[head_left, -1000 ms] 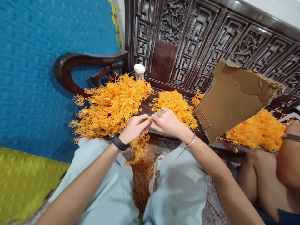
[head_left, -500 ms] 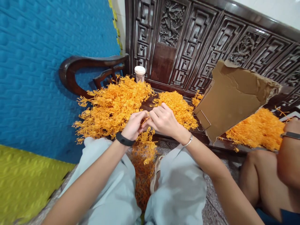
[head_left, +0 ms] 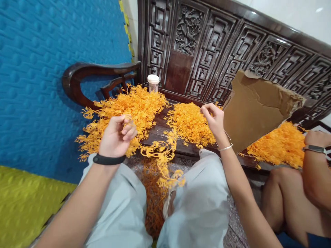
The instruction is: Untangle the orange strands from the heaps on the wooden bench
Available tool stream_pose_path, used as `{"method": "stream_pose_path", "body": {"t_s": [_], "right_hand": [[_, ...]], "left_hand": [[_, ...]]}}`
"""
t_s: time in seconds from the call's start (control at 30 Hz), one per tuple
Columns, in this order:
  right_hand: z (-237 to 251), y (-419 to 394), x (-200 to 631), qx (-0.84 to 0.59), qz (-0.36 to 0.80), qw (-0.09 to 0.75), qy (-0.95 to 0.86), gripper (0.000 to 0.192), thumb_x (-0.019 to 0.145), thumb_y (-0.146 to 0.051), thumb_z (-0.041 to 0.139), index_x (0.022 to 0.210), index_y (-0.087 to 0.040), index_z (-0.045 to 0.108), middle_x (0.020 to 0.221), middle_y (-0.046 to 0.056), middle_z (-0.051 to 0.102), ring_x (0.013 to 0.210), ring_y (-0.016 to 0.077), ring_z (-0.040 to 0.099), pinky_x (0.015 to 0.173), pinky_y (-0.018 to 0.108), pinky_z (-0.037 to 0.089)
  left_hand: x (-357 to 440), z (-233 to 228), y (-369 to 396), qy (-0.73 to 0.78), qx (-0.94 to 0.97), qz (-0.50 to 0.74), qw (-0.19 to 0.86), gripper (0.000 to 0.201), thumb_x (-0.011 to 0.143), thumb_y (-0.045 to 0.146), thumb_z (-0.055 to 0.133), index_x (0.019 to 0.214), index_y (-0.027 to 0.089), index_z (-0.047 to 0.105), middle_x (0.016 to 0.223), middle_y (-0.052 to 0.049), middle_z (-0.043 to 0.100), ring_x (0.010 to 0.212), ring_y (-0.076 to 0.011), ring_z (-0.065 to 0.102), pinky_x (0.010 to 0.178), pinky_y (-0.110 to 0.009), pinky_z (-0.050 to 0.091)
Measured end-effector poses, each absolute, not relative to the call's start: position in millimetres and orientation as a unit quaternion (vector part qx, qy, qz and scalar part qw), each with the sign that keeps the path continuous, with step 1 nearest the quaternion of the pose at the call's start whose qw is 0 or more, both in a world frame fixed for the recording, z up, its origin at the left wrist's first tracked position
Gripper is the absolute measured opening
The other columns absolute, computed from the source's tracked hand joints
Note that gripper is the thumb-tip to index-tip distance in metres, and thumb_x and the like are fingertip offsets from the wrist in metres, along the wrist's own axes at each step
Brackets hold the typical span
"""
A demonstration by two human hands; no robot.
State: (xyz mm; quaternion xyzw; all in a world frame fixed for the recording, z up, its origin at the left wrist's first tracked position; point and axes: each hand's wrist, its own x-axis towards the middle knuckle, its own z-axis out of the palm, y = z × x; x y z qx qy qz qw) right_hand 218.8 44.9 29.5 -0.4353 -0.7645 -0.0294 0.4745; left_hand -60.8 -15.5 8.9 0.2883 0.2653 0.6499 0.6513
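Observation:
My left hand [head_left: 117, 136], wearing a black wristband, is raised before the left heap of orange plastic sprigs [head_left: 139, 103]. Its curled fingers close on a thin orange sprig [head_left: 128, 123]. My right hand [head_left: 214, 119], with a silver bracelet at the wrist, is at the right edge of the middle orange heap [head_left: 190, 120]. Thumb and fingertips are pinched together there; whatever lies between them is too small to make out. A loose orange strand [head_left: 164, 160] appears in the air between my knees and the bench. I cannot tell whether anything holds it.
The heaps lie on a dark carved wooden bench [head_left: 160, 129]. Behind the left one stands a white-lidded cup [head_left: 153, 82]. A cardboard piece [head_left: 258, 106] leans to the right, beside another orange heap [head_left: 279, 144] and a person's hand [head_left: 318, 139]. More orange strands [head_left: 155, 199] lie below, between my legs.
My hands were together over the bench edge; now they are apart, the left moved left and the right moved right. The loose orange strand now spreads out between them, lower down.

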Motion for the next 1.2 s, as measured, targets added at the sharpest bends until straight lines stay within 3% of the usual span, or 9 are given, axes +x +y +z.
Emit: {"method": "stream_pose_path", "body": {"t_s": [0.17,0.27,0.53,0.63,0.8,0.93,1.03,1.2], "right_hand": [[25.8,26.2,202.2,-0.378,0.177,0.39,-0.821,0.018,0.081,-0.034,0.053,0.086,-0.018,0.061,0.078,0.003,0.061,0.069,0.012,0.054,0.066,0.027,0.044],[21.7,19.8,186.7,-0.328,0.275,0.322,-0.845,0.017,0.079,-0.033,0.057,0.084,-0.017,0.059,0.078,0.002,0.061,0.069,0.0103,0.055,0.066,0.026,0.045],[24.6,16.1,180.9,-0.267,0.399,0.127,-0.868,0.02,0.077,-0.033,0.059,0.085,-0.015,0.062,0.078,0.002,0.063,0.071,0.0087,0.057,0.069,0.024,0.045],[23.7,15.4,175.2,-0.285,0.418,0.172,-0.845,0.022,0.079,-0.035,0.057,0.085,-0.015,0.06,0.076,0.001,0.061,0.066,0.0076,0.055,0.064,0.022,0.045],[16.1,10.7,147.7,-0.284,0.422,0.278,-0.814,0.039,0.079,-0.033,0.058,0.114,-0.018,0.049,0.091,0.003,0.06,0.073,0.0083,0.056,0.07,0.025,0.046],[12.6,8.1,129.3,-0.266,0.391,0.314,-0.823,0.024,0.08,-0.033,0.057,0.096,-0.016,0.058,0.086,0.003,0.061,0.071,0.009,0.055,0.069,0.025,0.046],[15.3,15.6,132.2,-0.299,0.313,0.379,-0.818,0.021,0.081,-0.035,0.055,0.087,-0.016,0.059,0.084,0.003,0.061,0.074,0.0104,0.056,0.072,0.027,0.046],[11.6,59.1,173.3,-0.418,0.101,0.513,-0.743,0.024,0.085,-0.033,0.046,0.1,-0.019,0.056,0.1,0.006,0.057,0.087,0.0135,0.055,0.082,0.031,0.045]], "left_hand": [[-58.6,-0.4,-8.1,0.338,0.396,0.602,0.606,0.013,0.075,0.025,0.057,0.068,0.015,0.059,0.045,0.005,0.039,0.035,-0.0026,0.034,0.035,-0.016,0.024],[-60.2,-3.7,-7.5,0.369,0.424,0.577,0.592,0.013,0.074,0.028,0.059,0.074,0.015,0.061,0.046,0.005,0.039,0.035,-0.0026,0.034,0.034,-0.016,0.022],[-67.3,-6.7,-10.7,0.401,0.473,0.552,0.557,0.016,0.07,0.03,0.062,0.063,0.015,0.061,0.043,0.005,0.035,0.036,-0.0029,0.03,0.034,-0.016,0.017],[-64.8,-8.3,-11.7,0.41,0.503,0.509,0.565,0.021,0.065,0.032,0.067,0.056,0.016,0.058,0.04,0.004,0.035,0.034,-0.0026,0.028,0.033,-0.017,0.016],[-56.4,-13.9,-11.3,0.41,0.536,0.456,0.581,0.022,0.061,0.036,0.071,0.056,0.016,0.061,0.037,0.004,0.037,0.033,-0.0032,0.027,0.033,-0.018,0.015],[-49.5,-17.4,-11.2,0.377,0.523,0.432,0.631,0.027,0.062,0.042,0.07,0.06,0.016,0.061,0.039,0.005,0.037,0.033,-0.0027,0.028,0.034,-0.017,0.016],[-49.2,-15.2,-12.2,0.358,0.462,0.475,0.658,0.033,0.068,0.049,0.063,0.072,0.016,0.064,0.043,0.006,0.036,0.033,-0.0025,0.028,0.034,-0.017,0.018],[-53.2,-7.7,-16.3,0.333,0.391,0.522,0.681,0.029,0.073,0.044,0.059,0.079,0.016,0.064,0.047,0.006,0.037,0.037,-0.0033,0.033,0.034,-0.016,0.024]]}}
